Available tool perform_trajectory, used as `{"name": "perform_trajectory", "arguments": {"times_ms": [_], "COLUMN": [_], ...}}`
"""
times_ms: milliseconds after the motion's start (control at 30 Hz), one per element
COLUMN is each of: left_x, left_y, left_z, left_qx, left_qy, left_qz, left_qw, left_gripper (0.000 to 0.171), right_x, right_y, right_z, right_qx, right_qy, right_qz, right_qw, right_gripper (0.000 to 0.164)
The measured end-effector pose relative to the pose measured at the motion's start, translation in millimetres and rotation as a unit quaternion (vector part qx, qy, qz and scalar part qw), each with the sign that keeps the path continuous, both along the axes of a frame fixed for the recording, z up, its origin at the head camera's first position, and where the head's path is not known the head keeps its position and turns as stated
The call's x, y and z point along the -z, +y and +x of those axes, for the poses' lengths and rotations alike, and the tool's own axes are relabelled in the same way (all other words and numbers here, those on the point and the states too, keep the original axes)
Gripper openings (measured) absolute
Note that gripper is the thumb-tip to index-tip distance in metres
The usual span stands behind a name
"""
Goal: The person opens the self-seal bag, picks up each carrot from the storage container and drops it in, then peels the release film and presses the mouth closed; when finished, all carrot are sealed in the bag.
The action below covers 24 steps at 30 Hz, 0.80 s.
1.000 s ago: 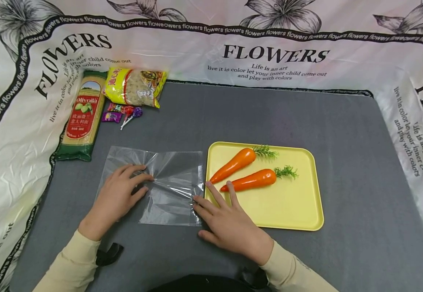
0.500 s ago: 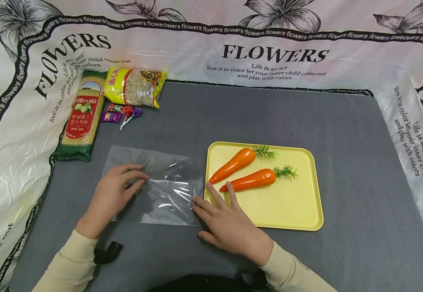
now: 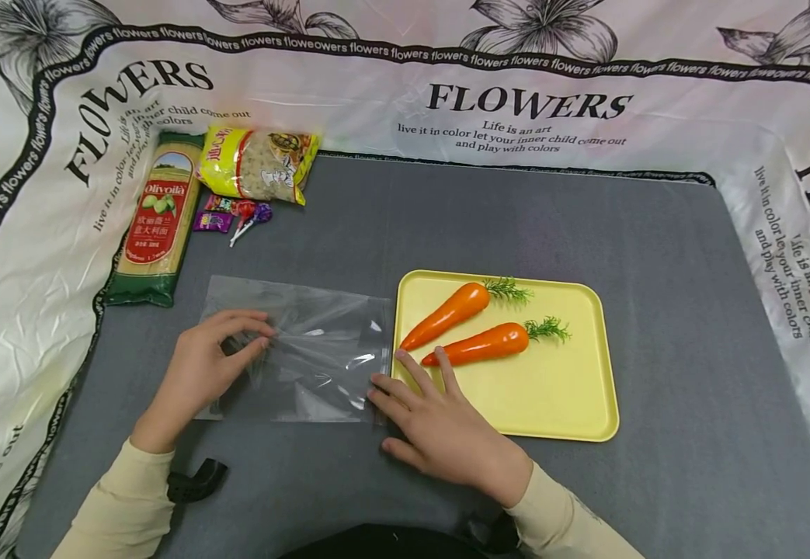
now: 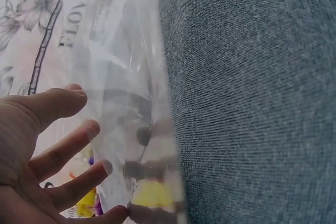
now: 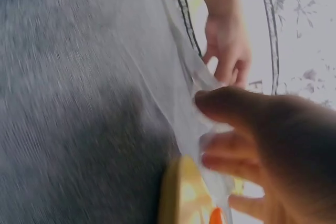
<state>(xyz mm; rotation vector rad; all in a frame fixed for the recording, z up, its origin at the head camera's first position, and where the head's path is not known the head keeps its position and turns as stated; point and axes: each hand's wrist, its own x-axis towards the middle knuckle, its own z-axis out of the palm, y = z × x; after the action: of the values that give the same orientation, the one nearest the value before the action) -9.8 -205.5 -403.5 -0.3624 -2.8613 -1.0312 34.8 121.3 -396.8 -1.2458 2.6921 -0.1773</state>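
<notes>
A clear plastic bag [image 3: 328, 349] lies on the grey tabletop, creased toward my left fingertips. With thumb and index finger close together, my left hand [image 3: 198, 361] pinches the film near the bag's left part; the other fingers are extended in the left wrist view. My right hand [image 3: 446, 431] spreads its fairly straight fingers over the bag's right edge and the near left corner of the yellow tray [image 3: 558, 404]. On that tray lie two orange carrots with green tops, an upper carrot [image 3: 450, 314] and a lower carrot [image 3: 484, 344]. Two right fingertips reach beside the carrots' pointed ends.
At the back left lie a spaghetti pack [image 3: 160, 225], a yellow noodle-like food bag [image 3: 258, 164], a purple candy packet [image 3: 213, 222] and a lollipop [image 3: 242, 225]. A white flower-printed cloth [image 3: 516, 147] borders the grey tabletop [image 3: 684, 326].
My left hand has moved left and slightly nearer to me, drawing creases in the bag's film. The right hand has stayed almost in place; the tray and carrots have not moved.
</notes>
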Motion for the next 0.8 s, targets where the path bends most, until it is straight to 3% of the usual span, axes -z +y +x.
{"name": "perform_trajectory", "arguments": {"times_ms": [167,400,600,800], "left_x": [0.7,1.9,2.0,1.9], "left_y": [-0.3,-0.6,0.5,1.9], "left_z": [0.3,0.5,0.6,0.9], "left_qx": [0.001,-0.001,0.001,0.005], "left_qy": [-0.007,-0.004,0.003,0.01], "left_qz": [0.008,0.005,-0.007,-0.014], "left_qw": [0.9999,1.0,1.0,0.9998], "left_gripper": [0.015,0.016,0.015,0.015], "right_x": [-9.7,-22.5,-19.7,-11.9], "right_y": [17.2,70.2,113.0,129.5], "right_z": [-11.8,-32.3,-40.3,-42.0], "right_qx": [0.019,0.09,0.149,0.155], "right_qy": [0.01,0.04,0.042,0.026], "right_qz": [-0.046,-0.101,-0.099,-0.092], "right_qw": [0.999,0.99,0.983,0.983], "right_gripper": [0.056,0.043,0.05,0.055]}}
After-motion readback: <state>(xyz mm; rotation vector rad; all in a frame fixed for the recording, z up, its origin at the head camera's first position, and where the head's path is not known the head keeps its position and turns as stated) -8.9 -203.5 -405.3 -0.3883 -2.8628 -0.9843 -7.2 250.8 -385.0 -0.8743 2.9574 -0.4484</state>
